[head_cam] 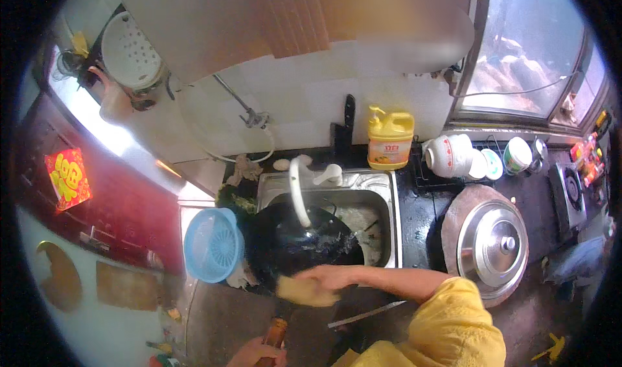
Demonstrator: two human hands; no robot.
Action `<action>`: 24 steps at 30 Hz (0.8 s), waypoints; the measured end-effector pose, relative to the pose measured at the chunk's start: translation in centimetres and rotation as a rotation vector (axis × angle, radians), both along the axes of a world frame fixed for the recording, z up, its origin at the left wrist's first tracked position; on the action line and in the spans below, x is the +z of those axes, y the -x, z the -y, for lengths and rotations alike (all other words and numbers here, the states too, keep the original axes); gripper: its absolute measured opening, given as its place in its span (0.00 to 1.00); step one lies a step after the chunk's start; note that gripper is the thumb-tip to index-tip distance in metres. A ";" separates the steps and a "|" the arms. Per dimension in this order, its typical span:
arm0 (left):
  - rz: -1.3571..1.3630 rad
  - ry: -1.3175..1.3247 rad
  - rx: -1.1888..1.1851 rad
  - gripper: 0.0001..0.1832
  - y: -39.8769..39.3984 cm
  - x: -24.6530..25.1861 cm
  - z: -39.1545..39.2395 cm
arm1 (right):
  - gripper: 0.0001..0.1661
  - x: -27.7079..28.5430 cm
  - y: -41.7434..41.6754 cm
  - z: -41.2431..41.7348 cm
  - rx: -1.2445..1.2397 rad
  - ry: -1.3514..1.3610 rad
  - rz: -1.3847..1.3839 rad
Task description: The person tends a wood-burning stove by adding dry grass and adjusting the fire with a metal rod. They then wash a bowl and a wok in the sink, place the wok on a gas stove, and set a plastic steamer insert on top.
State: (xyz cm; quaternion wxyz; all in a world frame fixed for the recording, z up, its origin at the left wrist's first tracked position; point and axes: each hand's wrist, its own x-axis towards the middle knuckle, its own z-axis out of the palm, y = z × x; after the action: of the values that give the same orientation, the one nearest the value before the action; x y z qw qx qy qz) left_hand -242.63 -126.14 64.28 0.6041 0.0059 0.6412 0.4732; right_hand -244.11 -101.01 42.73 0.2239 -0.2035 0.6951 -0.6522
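Observation:
A black wok (301, 240) rests tilted over the left part of a stainless steel sink (394, 221), below a curved white faucet (298, 192). My left hand (262, 352) grips the wok's brown wooden handle (275, 334) near the bottom of the view. My right hand (330, 277) holds a yellowish, motion-blurred pad or cloth (306, 291) at the wok's near rim. Water glistens inside the wok. Its far side covers part of the basin, where small dark scraps lie.
A blue plastic colander (212, 245) stands left of the wok. A yellow detergent jug (390, 138) and a cleaver (343, 128) are behind the sink. Stacked bowls (449, 155) sit on a rack at right, near a large pot's metal lid (493, 243) and a gas stove (568, 192).

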 end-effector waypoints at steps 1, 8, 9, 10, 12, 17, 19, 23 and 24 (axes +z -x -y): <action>0.285 0.024 0.140 0.14 1.3 0.6 -1.2 | 0.41 -2.8 -0.3 -2.5 0.131 -0.100 0.089; 0.448 0.261 0.244 0.14 1.5 0.8 -2.9 | 0.35 -10.2 4.3 -8.0 -0.679 -0.700 -0.088; 0.447 0.244 0.233 0.14 1.4 -0.1 -2.3 | 0.36 -6.6 5.5 -6.6 -0.792 -0.486 0.036; 0.441 0.239 0.228 0.14 1.4 -0.8 -2.0 | 0.37 -8.5 7.7 -5.0 -0.849 -0.392 0.070; 0.434 0.244 0.209 0.14 1.3 -1.8 -1.8 | 0.41 -4.0 9.7 -2.4 -0.864 -0.096 0.293; 0.449 0.245 0.261 0.15 1.3 -2.9 -0.4 | 0.35 1.3 6.3 1.7 -0.123 0.022 0.172; 0.439 0.240 0.248 0.15 1.7 -2.6 -0.4 | 0.37 -1.7 2.8 -0.7 0.162 0.013 0.093; 0.480 0.224 0.221 0.15 2.9 -1.2 -1.3 | 0.30 -7.3 1.3 -9.2 0.132 -0.802 0.028; 0.495 0.217 0.187 0.15 3.5 -0.8 -1.5 | 0.21 -3.9 2.1 -10.0 0.066 -1.014 0.015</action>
State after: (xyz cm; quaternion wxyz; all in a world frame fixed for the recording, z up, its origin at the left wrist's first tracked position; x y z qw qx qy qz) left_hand -246.11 -124.65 63.52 0.6930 -0.2335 0.5188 0.4427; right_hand -246.16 -91.03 38.85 0.3200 -0.0862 0.9159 -0.2267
